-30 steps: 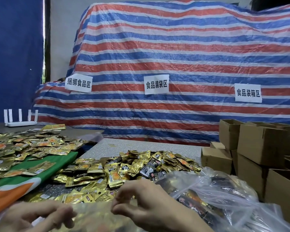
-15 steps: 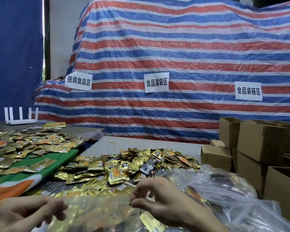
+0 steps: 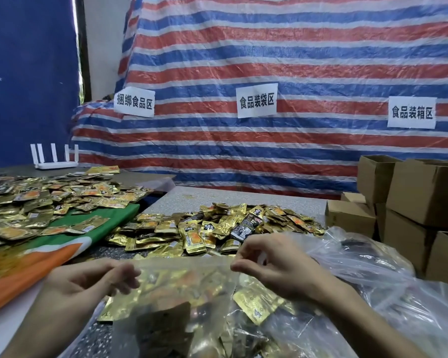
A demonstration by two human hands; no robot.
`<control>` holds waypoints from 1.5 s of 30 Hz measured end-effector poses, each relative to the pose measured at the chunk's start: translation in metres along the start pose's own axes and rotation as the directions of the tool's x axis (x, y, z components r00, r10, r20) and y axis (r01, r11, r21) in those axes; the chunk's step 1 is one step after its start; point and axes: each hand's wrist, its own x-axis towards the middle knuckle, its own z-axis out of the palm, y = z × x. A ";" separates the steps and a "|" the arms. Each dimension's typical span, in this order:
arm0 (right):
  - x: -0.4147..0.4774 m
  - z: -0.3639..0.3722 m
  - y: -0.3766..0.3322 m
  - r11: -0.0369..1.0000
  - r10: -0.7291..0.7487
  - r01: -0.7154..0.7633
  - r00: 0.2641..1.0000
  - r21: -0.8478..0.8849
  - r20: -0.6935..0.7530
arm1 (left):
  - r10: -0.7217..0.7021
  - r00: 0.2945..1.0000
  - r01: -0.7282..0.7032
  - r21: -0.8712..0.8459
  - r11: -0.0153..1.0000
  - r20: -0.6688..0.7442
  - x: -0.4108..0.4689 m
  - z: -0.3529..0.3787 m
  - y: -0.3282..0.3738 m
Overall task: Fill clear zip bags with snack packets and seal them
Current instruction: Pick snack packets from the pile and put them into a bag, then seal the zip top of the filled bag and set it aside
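- zip bag [image 3: 181, 280], full of gold packets [image 3: 256, 303], lies low and centre on the speckled table [image 3: 243, 197].
- left hand [image 3: 88, 285] and right hand [image 3: 272, 262] pinch its top edge, fingers curled.
- loose pile [image 3: 212, 228] just beyond; boxes [image 3: 411, 197] crowd the right edge; striped tarp [image 3: 269, 60] behind.

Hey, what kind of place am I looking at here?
Probably a makeshift food-packing workshop. Paper signs on the striped tarp mark zones, the middle sign reading "food bagging area". Loose snack packets are heaped across the tables, and cardboard boxes are stacked at the right.
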 end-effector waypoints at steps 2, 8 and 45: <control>0.001 0.001 0.004 0.999 0.000 0.001 1.000 0.046 -0.016 | -0.011 1.000 0.010 -0.105 0.994 -0.010 -0.012 0.010 0.044; 0.002 0.004 0.015 0.980 0.054 -0.039 0.996 0.194 -0.070 | -0.074 0.990 0.108 -0.306 0.946 0.118 -0.020 0.034 0.099; 0.055 0.074 0.007 0.994 0.110 -0.103 0.943 -0.040 0.315 | -0.296 0.909 0.417 0.600 0.683 -0.294 -0.031 0.019 0.033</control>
